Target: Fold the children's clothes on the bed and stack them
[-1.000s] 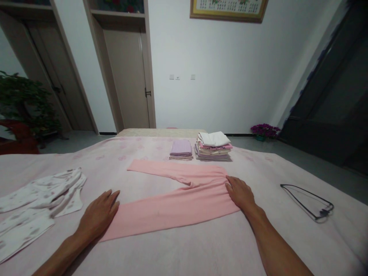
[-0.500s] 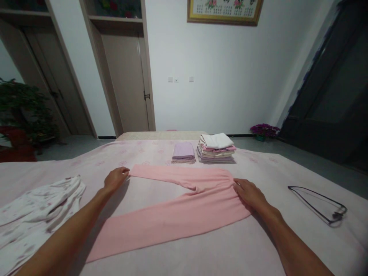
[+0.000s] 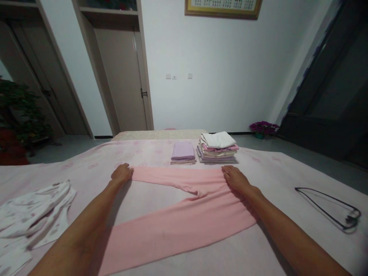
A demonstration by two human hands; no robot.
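Observation:
Pink pants (image 3: 184, 222) lie spread flat on the bed, their legs pointing left and the waist at the right. My left hand (image 3: 122, 173) is closed on the cuff of the far leg. At the far corner of the waistband, my right hand (image 3: 236, 179) pinches the cloth, its forearm passing over the waist edge. The far leg looks straight between both hands. A small bunched fold shows at the crotch. The near leg's cuff is partly hidden by my left forearm.
Beyond the pants stand a small pile of folded purple cloth (image 3: 183, 150) and a taller stack of folded clothes (image 3: 217, 147). A crumpled white spotted garment (image 3: 37, 214) lies at left. Black-framed glasses (image 3: 330, 209) rest at right on the pale pink bedsheet (image 3: 276, 184).
My right hand has moved from the middle of the waist edge to its far corner, further away and left. My left hand still holds the far cuff. The view has shifted slightly.

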